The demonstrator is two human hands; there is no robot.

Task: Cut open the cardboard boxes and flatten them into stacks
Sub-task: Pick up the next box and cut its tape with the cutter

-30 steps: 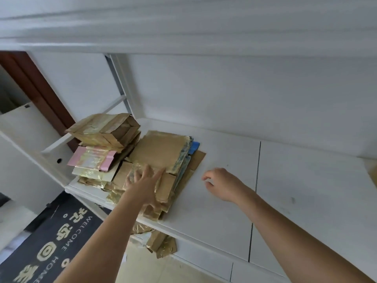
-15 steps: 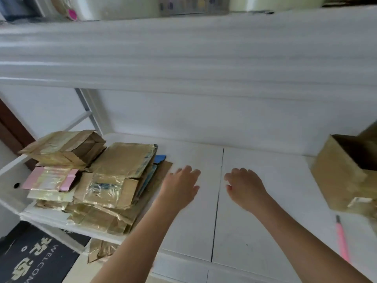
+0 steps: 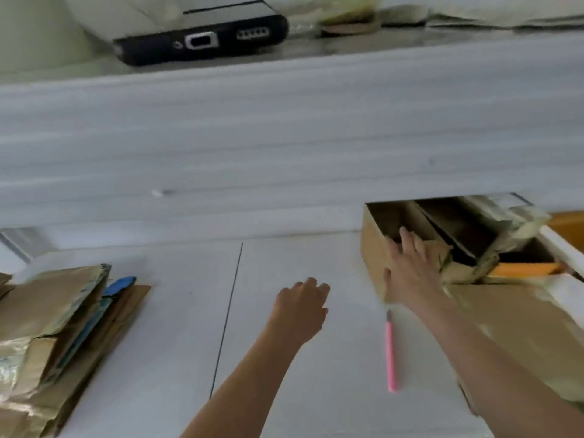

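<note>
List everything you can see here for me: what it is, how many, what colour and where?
flattened cardboard stack: one pile, brown with a blue piece, left on the shelf
open cardboard box: one, brown, right at the back
other boxes: several, brown, far right
cutter: one, pink, lying beside the right forearm
phone: one, black, upper shelf
white shelf: one, under it all
left hand: relaxed, above the shelf
right hand: on the open box's near wall
</note>
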